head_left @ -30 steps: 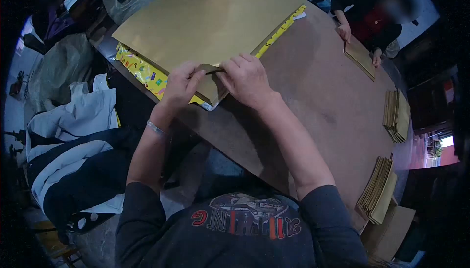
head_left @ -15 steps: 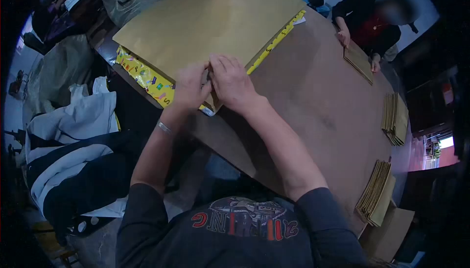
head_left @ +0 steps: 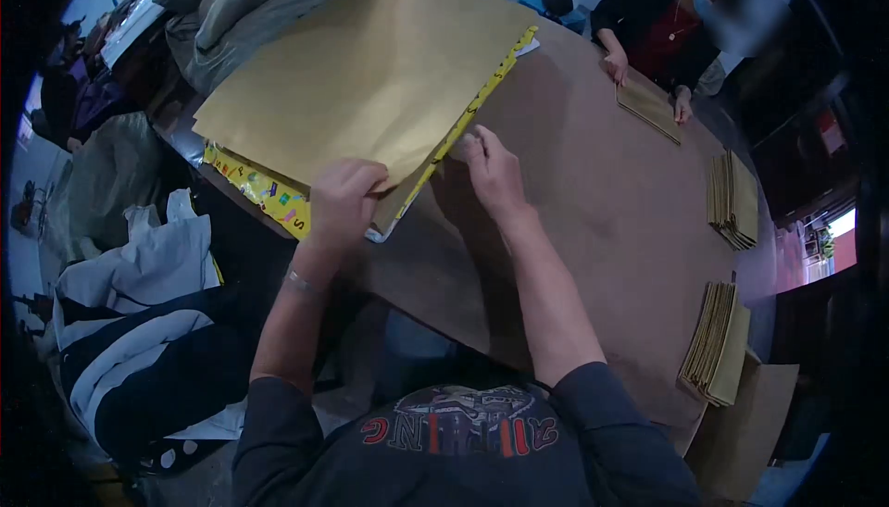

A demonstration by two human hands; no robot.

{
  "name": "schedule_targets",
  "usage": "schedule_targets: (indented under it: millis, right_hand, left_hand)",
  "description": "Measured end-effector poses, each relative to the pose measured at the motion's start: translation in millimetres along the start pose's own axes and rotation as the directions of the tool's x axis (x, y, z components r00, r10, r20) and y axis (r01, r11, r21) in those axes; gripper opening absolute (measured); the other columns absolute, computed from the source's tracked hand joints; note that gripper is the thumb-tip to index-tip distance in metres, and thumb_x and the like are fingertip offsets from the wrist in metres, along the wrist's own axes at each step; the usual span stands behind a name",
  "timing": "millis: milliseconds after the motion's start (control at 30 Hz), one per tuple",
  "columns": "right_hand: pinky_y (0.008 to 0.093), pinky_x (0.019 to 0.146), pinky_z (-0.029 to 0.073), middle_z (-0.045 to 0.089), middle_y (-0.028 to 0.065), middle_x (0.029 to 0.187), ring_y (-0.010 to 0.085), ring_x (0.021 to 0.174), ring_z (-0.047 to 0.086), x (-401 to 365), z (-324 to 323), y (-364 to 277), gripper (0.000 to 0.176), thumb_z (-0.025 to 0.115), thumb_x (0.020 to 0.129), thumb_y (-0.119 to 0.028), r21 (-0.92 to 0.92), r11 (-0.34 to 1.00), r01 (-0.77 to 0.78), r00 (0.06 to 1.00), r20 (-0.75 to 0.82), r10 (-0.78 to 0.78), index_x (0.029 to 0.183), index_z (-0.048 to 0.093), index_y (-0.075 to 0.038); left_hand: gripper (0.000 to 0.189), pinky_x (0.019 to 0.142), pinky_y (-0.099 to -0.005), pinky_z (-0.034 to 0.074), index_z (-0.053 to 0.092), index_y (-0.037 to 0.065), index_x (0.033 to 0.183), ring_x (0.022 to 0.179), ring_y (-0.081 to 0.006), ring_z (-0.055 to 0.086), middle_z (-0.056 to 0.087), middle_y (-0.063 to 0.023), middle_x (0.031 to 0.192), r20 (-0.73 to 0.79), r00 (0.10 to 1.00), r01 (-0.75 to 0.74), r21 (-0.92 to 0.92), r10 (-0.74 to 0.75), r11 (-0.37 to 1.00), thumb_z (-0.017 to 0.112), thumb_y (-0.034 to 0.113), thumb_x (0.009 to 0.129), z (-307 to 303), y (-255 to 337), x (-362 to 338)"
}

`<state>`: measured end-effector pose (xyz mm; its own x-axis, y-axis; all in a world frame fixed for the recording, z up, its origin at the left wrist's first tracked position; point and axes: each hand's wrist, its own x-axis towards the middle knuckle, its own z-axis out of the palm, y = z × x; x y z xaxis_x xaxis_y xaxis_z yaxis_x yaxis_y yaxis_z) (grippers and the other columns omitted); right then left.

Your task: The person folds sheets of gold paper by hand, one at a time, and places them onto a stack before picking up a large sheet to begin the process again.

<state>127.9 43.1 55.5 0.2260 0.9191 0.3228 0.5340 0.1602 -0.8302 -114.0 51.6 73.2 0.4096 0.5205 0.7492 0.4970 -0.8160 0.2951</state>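
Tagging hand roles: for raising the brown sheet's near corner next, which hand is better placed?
Left, I'd say. The left hand is at that corner, its fingers apparently gripping the brown sheet; the right hand is off the sheet, beyond the yellow printed wrapper.

Brown table, sheet stack on yellow wrapper, 2 folded bundles

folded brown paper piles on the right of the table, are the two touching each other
Apart: the head view shows tabletop between the far pile and near pile.
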Motion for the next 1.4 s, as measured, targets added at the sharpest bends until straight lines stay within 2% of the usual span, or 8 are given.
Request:
schedule_targets:
  millis: [200, 367, 600, 800, 867, 1067, 1267, 1400]
  right_hand:
    - [0.0339, 0.073, 0.050, 0.064, 0.0126, 0.076, 0.0158, 0.078, 0.062, 29.1, -29.9, 62.1, 0.061, 0.042, 0.100, -0.053, -0.055, 0.977, -0.206, 0.976, -0.087, 0.201, 0.102, 0.066, 0.003]
    - [0.0347, 0.072, 0.049, 0.067, 0.0124, 0.077, 0.0193, 0.074, 0.064, 5.0, -23.8, 28.1, 0.051, 0.045, 0.100, -0.045, -0.097, 0.978, -0.182, 0.982, 0.027, 0.186, 0.091, 0.066, 0.001]
    - [0.0452, 0.081, 0.050, 0.068, 0.0210, 0.095, 0.0396, 0.093, 0.064, -29.7, 13.0, -11.7, 0.042, 0.051, 0.097, -0.037, -0.117, 0.986, 0.118, 0.979, 0.182, -0.096, 0.117, 0.061, -0.001]
    - [0.0456, 0.111, 0.031, 0.037, 0.0342, 0.142, 0.0459, 0.133, 0.036, -29.8, 37.2, -26.4, 0.077, 0.045, 0.098, -0.046, -0.004, 0.997, 0.073, 0.973, 0.218, -0.071, 0.143, 0.025, 0.013]
    - [0.0430, 0.115, 0.025, 0.030, 0.0358, 0.146, 0.0443, 0.139, 0.028, -30.4, 44.0, -25.2, 0.078, 0.042, 0.100, -0.046, 0.115, 0.991, 0.072, 0.980, 0.177, -0.092, 0.144, 0.020, 0.015]
    - [0.0446, 0.109, 0.034, 0.041, 0.0292, 0.142, 0.0430, 0.132, 0.040, -35.7, 32.4, -20.5, 0.066, 0.043, 0.100, -0.031, 0.177, 0.974, 0.140, 0.974, 0.154, -0.168, 0.150, 0.017, 0.003]
    - [0.0478, 0.099, 0.041, 0.048, 0.0267, 0.134, 0.0432, 0.117, 0.051, -62.2, 14.5, 13.9, 0.076, 0.059, 0.091, -0.012, -0.005, 0.975, 0.222, 0.964, 0.153, -0.218, 0.151, 0.014, 0.000]
    - [0.0478, 0.099, 0.042, 0.049, 0.0259, 0.133, 0.0435, 0.118, 0.050, -73.2, 13.6, 20.9, 0.078, 0.060, 0.090, -0.013, -0.081, 0.972, 0.218, 0.968, 0.148, -0.205, 0.151, 0.014, -0.001]
  left_hand:
    - [0.018, 0.073, -0.0381, 0.052, 0.068, 0.008, 0.088, 0.084, -0.0274, 0.066, 0.069, -0.0085, 0.089, 0.068, 0.998, -0.006, -0.065, 0.011, 0.998, 0.063, 0.003, 0.071, 14.4, 43.9, -18.5]
    - [0.016, 0.071, -0.0291, 0.050, 0.068, 0.000, 0.102, 0.077, -0.0179, 0.066, 0.071, -0.0110, 0.087, 0.081, 0.862, 0.471, -0.495, -0.501, 0.730, 0.066, 0.010, 0.090, 21.9, 36.9, -24.4]
    - [0.019, 0.071, -0.0237, 0.050, 0.066, -0.004, 0.105, 0.081, -0.0080, 0.061, 0.069, -0.0050, 0.093, 0.185, 0.709, 0.518, -0.792, -0.680, 0.324, 0.065, 0.009, 0.092, 20.6, 21.0, -24.2]
    - [0.033, 0.080, -0.0256, 0.050, 0.058, -0.004, 0.118, 0.093, -0.0109, 0.061, 0.065, -0.0051, 0.104, 0.552, 0.730, 0.681, -0.643, -0.404, 0.351, 0.066, 0.016, 0.093, 3.1, 2.3, -21.6]
    - [0.037, 0.081, -0.0249, 0.049, 0.053, -0.001, 0.123, 0.095, -0.0103, 0.058, 0.060, -0.0041, 0.106, 0.609, 0.734, 0.657, -0.748, -0.300, 0.089, 0.061, 0.024, 0.096, -12.5, 13.2, 0.2]
    - [0.044, 0.086, -0.0261, 0.050, 0.052, 0.002, 0.128, 0.099, -0.0132, 0.059, 0.059, -0.0061, 0.118, 0.765, 0.529, 0.848, -0.460, -0.366, 0.263, 0.058, 0.033, 0.098, -9.7, -14.3, 19.8]
    - [0.044, 0.089, -0.0334, 0.050, 0.063, 0.003, 0.110, 0.100, -0.0261, 0.063, 0.063, -0.0107, 0.114, 0.480, 0.877, 0.221, -0.429, 0.014, 0.876, 0.081, 0.010, 0.070, -22.5, 9.0, -2.5]
    - [0.030, 0.087, -0.0419, 0.049, 0.065, 0.005, 0.097, 0.102, -0.0335, 0.059, 0.062, -0.0124, 0.111, 0.434, 0.901, 0.134, -0.252, -0.012, 0.958, 0.077, 0.007, 0.070, -24.2, 30.0, -2.3]
